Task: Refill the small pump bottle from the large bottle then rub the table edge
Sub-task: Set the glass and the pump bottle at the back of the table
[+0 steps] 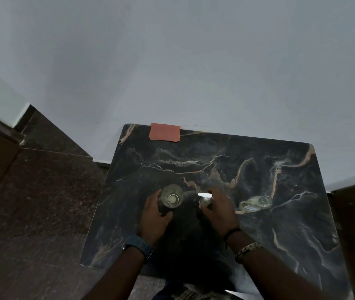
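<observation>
Two bare forearms reach up from the bottom edge over a dark worktop (259, 174) of glossy black marble with pale tan and white veins and rounded corners. The left wrist carries a dark blue watch band, the right a black cord and a beaded bracelet. The left hand (153, 215) curls its fingers round the side of a clear, round bottle (171, 195), the large one, seen from above and standing upright on the stone. Just to its right, the right hand (221, 210) is wrapped round the small pump bottle (205, 200), whose white pump nozzle (204, 194) points left. Farther right, apart from both hands, a clear glass container (255, 204) lies on its side. A flat reddish-brown rectangular card (165, 132) sits at the far edge against the pale grey wall.
</observation>
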